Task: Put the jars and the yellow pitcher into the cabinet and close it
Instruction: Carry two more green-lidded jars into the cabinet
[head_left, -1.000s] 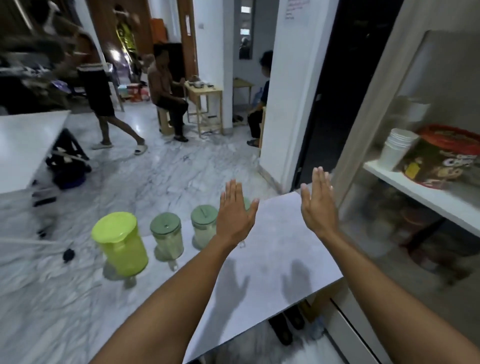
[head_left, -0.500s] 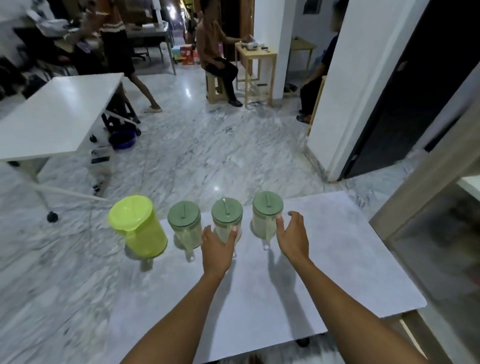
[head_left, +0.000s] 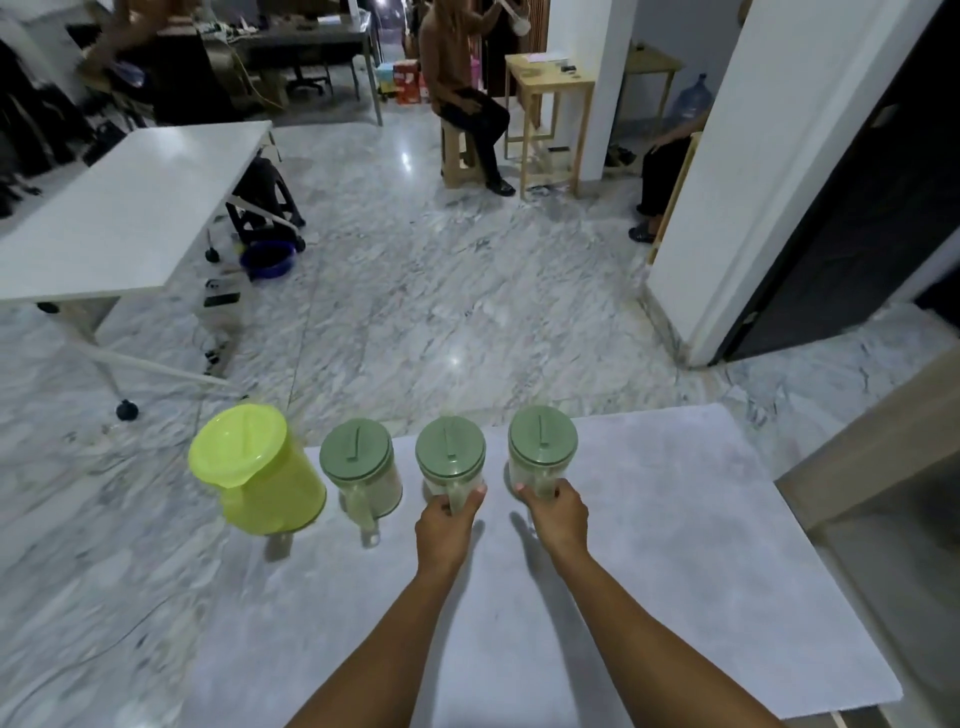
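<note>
Along the far edge of a grey table (head_left: 649, 597) stand a yellow pitcher (head_left: 260, 470) with a yellow lid and three clear jars with green lids. The left jar (head_left: 361, 465) stands free beside the pitcher. My left hand (head_left: 449, 525) is closed around the handle of the middle jar (head_left: 450, 457). My right hand (head_left: 556, 514) is closed around the handle of the right jar (head_left: 542, 447). All jars rest upright on the table. Of the cabinet, only a beige frame edge (head_left: 872, 447) shows at the right.
A white table on castors (head_left: 119, 218) stands at the left across a marble floor. A white pillar (head_left: 753, 171) and a dark doorway are at the far right. People sit on stools by a small wooden table (head_left: 550, 104) in the background.
My view swung left and down, away from the cabinet shelves to the table. Both hands went from raised and open to reaching the jars, and now grip the handles of the middle and right jars.
</note>
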